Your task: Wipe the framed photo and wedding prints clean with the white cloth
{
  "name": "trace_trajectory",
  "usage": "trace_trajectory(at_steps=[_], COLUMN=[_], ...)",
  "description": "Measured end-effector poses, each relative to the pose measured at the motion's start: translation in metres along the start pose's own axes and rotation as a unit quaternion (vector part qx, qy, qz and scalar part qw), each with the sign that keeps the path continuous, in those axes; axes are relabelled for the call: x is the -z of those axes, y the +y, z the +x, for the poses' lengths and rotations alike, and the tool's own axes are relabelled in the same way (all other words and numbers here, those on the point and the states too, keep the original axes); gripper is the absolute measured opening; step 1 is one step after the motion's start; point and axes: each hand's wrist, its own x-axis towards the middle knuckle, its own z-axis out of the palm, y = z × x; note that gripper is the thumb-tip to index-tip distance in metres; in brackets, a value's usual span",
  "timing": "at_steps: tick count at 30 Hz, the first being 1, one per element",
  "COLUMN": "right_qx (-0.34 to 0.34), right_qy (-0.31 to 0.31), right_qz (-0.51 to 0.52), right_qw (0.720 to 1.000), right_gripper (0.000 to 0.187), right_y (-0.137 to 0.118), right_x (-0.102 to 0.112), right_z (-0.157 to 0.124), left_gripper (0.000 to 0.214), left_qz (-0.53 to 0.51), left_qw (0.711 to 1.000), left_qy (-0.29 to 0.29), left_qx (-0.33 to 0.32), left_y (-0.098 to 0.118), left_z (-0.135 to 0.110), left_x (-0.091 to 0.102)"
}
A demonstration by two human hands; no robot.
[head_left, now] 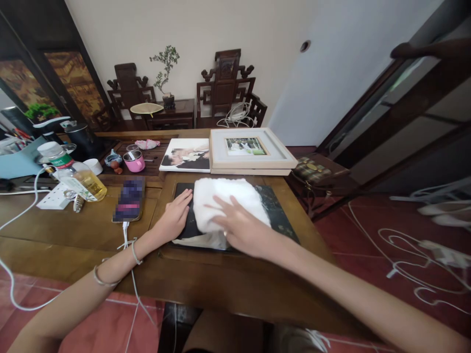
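Note:
A folded white towel [228, 193] lies on a dark, flat board-like panel [279, 208] on the wooden table. My right hand [241, 225] rests on the towel with its fingers spread, slightly blurred by motion. Under the towel's near edge a pale, thin sheet or flap [202, 241] sticks out; its kind is hard to make out. My left hand [177, 212] lies flat on the left edge of the dark panel, fingers stretched out, beside the towel. Neither hand grips anything that I can see.
Behind the panel sit a light wooden picture frame [217, 152] and a photo board [186, 164]. To the left are a phone [128, 198] on a white cable, a pink cup [134, 161], an oil bottle [79, 179] and a white power strip [53, 197].

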Motion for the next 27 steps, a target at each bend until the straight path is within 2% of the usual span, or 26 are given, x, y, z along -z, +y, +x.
trace_trajectory(at_steps=[4, 6, 8, 12, 15, 17, 21, 24, 27], right_qx=[0.032, 0.024, -0.019, -0.135, -0.166, -0.139, 0.004, 0.105, 0.129], right_qy=[-0.065, -0.08, -0.061, 0.018, 0.048, 0.046, 0.01, -0.022, -0.054], right_qz=[0.039, 0.04, 0.02, -0.049, -0.068, -0.055, 0.006, 0.045, 0.069], right_qw=[0.997, 0.996, 0.998, 0.989, 0.983, 0.988, 1.0, 0.993, 0.988], right_gripper=[0.052, 0.053, 0.054, 0.048, 0.049, 0.051, 0.054, 0.053, 0.051], right_y=[-0.036, -0.036, -0.023, 0.015, 0.022, 0.015, -0.01, -0.023, -0.029], right_x=[0.004, 0.009, 0.01, 0.001, -0.005, -0.006, -0.008, -0.008, -0.002], right_z=[-0.049, -0.064, -0.071, -0.056, -0.026, -0.007, 0.009, -0.004, -0.03], left_gripper=[0.044, 0.044, 0.044, 0.044, 0.044, 0.044, 0.046, 0.048, 0.049], left_qz=[-0.012, -0.015, -0.017, -0.026, -0.038, -0.061, -0.144, -0.161, -0.124], left_qw=[1.0, 1.0, 0.999, 0.999, 0.999, 0.998, 0.986, 0.982, 0.989], left_qy=[0.007, 0.013, 0.017, 0.024, 0.023, 0.03, 0.082, 0.103, 0.079], left_qx=[-0.012, -0.02, -0.024, -0.03, -0.017, -0.006, -0.007, -0.01, -0.015], left_y=[-0.002, -0.003, -0.004, -0.006, -0.005, -0.002, 0.006, 0.011, 0.012], left_z=[0.001, 0.001, 0.001, 0.0, 0.0, 0.001, 0.003, 0.003, 0.001], left_x=[-0.002, -0.003, -0.004, -0.006, -0.005, -0.002, 0.007, 0.01, 0.007])
